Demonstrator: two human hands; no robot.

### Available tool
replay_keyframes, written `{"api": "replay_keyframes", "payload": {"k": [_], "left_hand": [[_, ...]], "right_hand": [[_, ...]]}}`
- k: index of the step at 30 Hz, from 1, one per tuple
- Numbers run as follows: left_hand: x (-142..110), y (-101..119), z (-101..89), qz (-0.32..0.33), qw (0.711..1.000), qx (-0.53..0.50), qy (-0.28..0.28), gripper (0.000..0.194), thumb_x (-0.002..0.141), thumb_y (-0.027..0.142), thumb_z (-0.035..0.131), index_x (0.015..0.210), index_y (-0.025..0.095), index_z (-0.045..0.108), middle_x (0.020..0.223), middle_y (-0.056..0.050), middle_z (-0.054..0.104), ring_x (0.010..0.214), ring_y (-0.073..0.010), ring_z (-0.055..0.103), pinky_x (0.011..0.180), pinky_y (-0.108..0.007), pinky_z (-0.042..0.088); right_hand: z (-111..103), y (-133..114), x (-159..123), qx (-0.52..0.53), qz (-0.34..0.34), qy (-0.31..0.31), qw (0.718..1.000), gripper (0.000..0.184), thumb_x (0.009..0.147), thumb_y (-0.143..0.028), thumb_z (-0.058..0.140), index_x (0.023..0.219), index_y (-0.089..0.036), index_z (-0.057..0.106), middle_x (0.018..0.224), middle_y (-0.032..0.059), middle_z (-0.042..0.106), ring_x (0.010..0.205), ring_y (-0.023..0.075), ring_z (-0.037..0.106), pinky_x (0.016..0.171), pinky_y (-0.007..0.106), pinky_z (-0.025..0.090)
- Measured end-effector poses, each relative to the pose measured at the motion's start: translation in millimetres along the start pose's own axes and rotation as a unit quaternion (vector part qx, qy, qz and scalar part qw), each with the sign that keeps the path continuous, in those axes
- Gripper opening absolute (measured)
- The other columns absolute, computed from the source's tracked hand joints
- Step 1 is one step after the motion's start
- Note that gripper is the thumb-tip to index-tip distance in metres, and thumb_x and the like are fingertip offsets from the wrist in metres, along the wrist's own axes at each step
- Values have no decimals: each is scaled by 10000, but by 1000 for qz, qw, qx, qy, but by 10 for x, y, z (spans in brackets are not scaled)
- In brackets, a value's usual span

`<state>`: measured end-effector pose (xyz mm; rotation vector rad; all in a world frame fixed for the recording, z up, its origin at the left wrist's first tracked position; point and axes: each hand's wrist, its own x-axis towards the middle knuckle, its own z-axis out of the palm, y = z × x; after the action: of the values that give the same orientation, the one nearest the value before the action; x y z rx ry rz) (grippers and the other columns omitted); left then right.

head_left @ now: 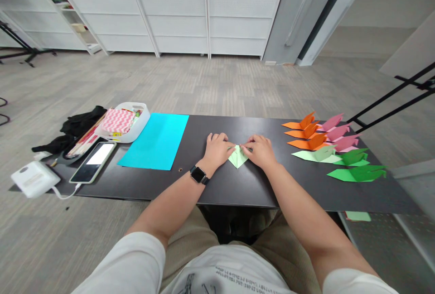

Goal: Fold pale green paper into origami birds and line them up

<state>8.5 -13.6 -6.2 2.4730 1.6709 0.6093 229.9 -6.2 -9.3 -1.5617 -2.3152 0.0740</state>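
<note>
So the left end of the dark table [136,186] is kinda cluttered: a white basket [138,126] with a pink-and-white zigzag item [118,120] in it, black cloth [81,122], a phone [93,162] with a white cable [62,196] at its end, and a chunky white device [35,179]. There's a bright blue sheet [158,142] lying flat just beside the basket, and folded paper birds in orange [311,142], pink [343,143] and green [358,174] crowd the right end. Behind it all, white cabinets [173,8] stand on grayish flooring [190,81].
</note>
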Motion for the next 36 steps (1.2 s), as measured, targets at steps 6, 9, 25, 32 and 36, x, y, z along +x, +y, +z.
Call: {"api": "replay_keyframes", "payload": {"k": [6,9,25,32,36], "left_hand": [[-17,-100,-81,-28,1000,10,-6,202,986,465,682,1075,400,851,1256,-48,649,1175,-288,548,1225,-583,277],[-30,-142,-128,-37,999,12,-2,187,966,460,707,1048,387,858,1268,-53,658,1179,-309,551,1204,-604,284],[12,-147,-115,66,996,-47,-34,208,959,448,732,867,289,827,1015,-40,701,983,-236,588,904,-412,417],[19,-176,-84,58,996,-40,-46,222,922,443,778,1107,328,822,1115,-45,700,1051,-252,589,951,-426,428],[13,-212,-41,53,997,-42,-30,350,897,455,801,1231,351,790,1269,-50,670,1190,-283,555,1038,-467,425]], "right_hand": [[10,36,-6,6,11,7,1000,266,1017,-473,631,1002,-353,867,1056,64,671,1029,251,536,886,410,327],[21,57,-14,15,8,8,1000,227,995,-457,662,1042,-364,863,1053,67,675,1023,256,539,892,416,332],[79,152,-2,81,-33,10,996,223,909,-385,756,1113,-343,835,1139,66,671,1102,275,574,999,461,376],[150,91,96,97,35,68,992,139,935,-357,715,1033,-289,787,1087,68,679,1092,277,578,974,443,381],[188,70,151,75,41,80,993,58,916,-300,720,953,-257,734,1077,65,676,1093,275,572,968,428,369]]}}
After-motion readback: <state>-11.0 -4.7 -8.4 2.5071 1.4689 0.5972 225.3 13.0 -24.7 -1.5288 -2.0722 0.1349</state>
